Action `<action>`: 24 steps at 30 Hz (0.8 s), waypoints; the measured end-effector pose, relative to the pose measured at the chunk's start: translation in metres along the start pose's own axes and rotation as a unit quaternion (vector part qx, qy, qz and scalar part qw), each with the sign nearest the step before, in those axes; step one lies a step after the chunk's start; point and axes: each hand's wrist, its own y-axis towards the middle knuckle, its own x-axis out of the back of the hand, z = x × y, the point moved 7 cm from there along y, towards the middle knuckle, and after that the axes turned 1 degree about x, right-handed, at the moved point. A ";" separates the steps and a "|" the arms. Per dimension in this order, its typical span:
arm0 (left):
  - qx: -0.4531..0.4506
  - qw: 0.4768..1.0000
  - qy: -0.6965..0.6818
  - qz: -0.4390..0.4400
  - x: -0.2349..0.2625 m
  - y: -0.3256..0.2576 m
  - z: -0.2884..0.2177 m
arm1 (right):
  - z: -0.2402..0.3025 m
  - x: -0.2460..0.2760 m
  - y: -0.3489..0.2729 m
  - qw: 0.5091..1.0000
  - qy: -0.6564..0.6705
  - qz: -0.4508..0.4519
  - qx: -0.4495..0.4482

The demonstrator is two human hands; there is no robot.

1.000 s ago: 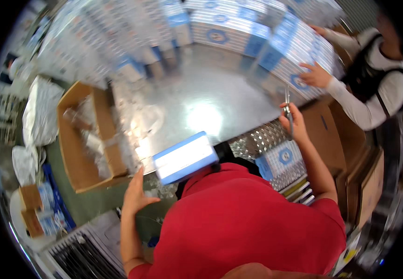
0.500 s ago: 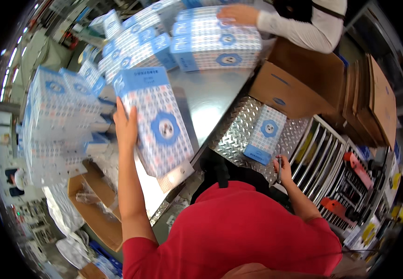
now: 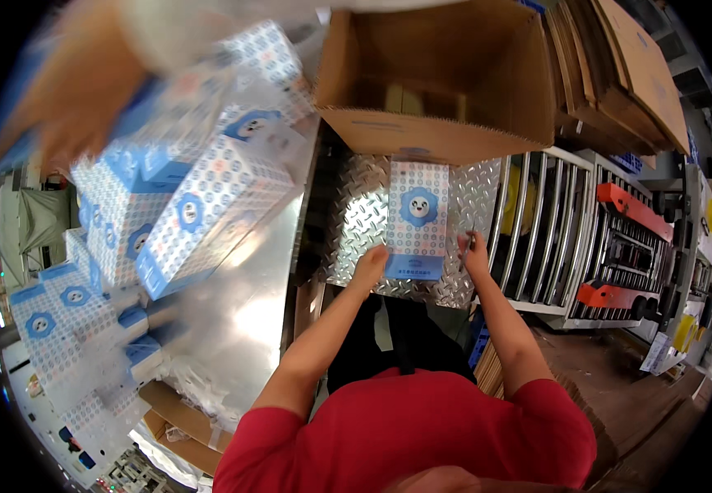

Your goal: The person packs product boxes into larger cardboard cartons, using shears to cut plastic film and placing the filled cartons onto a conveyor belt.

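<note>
A white carton (image 3: 418, 234) with a blue end, a small repeated print and a blue badge lies flat on a diamond-plate metal surface (image 3: 356, 193) in front of me. At its lower left edge is my left hand (image 3: 371, 267), fingers curled in; whether they grip the carton's side is hidden. Right of the carton, slightly apart from it, my right hand (image 3: 475, 255) is closed around a small dark tool (image 3: 471, 240), too small to name. Beyond the carton stands an open brown cardboard box (image 3: 430, 135).
Similar cartons (image 3: 216, 214) are stacked on the shiny metal table (image 3: 261, 287) at left. A co-worker's blurred hand (image 3: 85, 90) reaches over them. Folded cardboard (image 3: 619, 74) stands at far right, above a roller conveyor (image 3: 549, 226) with red parts.
The view has turned to the right. My left hand has let go of the large carton it held over the table and now is beside the carton on the metal plate. The co-worker's arm appears closer.
</note>
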 end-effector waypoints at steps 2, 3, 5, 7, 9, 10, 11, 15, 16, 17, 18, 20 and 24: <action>-0.097 0.971 0.214 -0.035 0.000 0.081 0.031 | -0.006 -0.018 0.013 0.999 0.005 0.006 -0.051; -0.029 0.967 0.253 0.007 -0.008 0.098 0.032 | -0.010 -0.027 0.016 0.997 0.022 0.011 -0.080; 0.008 0.959 0.274 0.065 -0.017 0.110 0.038 | -0.004 -0.043 0.007 0.994 0.043 0.013 -0.103; -0.037 0.988 0.120 0.088 -0.027 0.081 0.029 | -0.002 -0.046 -0.012 0.992 0.055 -0.007 -0.109; -0.067 0.982 0.001 0.178 -0.025 0.042 0.016 | 0.009 -0.031 -0.046 0.988 0.105 0.019 -0.109; 0.027 0.982 -0.020 0.185 -0.021 0.007 0.000 | 0.035 -0.014 -0.076 0.979 0.160 0.039 -0.116; 0.116 0.974 -0.045 0.187 -0.019 -0.029 -0.019 | 0.067 0.002 -0.100 0.968 0.213 0.062 -0.118; 0.258 0.825 -0.413 0.287 -0.030 -0.110 -0.016 | 0.188 0.035 -0.161 0.978 0.157 0.120 0.064; 0.234 0.819 -0.442 0.282 -0.030 -0.125 -0.019 | 0.207 0.034 -0.167 0.977 0.129 0.143 0.095; 0.209 0.811 -0.472 0.277 -0.030 -0.141 -0.021 | 0.227 0.033 -0.174 0.973 0.100 0.168 0.126; 0.196 0.805 -0.492 0.267 -0.026 -0.163 -0.030 | 0.242 0.034 -0.187 0.964 0.117 0.210 0.119; 0.174 0.806 -0.487 0.288 -0.006 -0.203 -0.037 | 0.276 0.033 -0.214 0.936 0.012 0.267 0.229; 0.127 0.852 -0.416 0.293 0.079 -0.273 -0.036 | 0.363 -0.017 -0.276 0.774 -0.142 0.351 0.507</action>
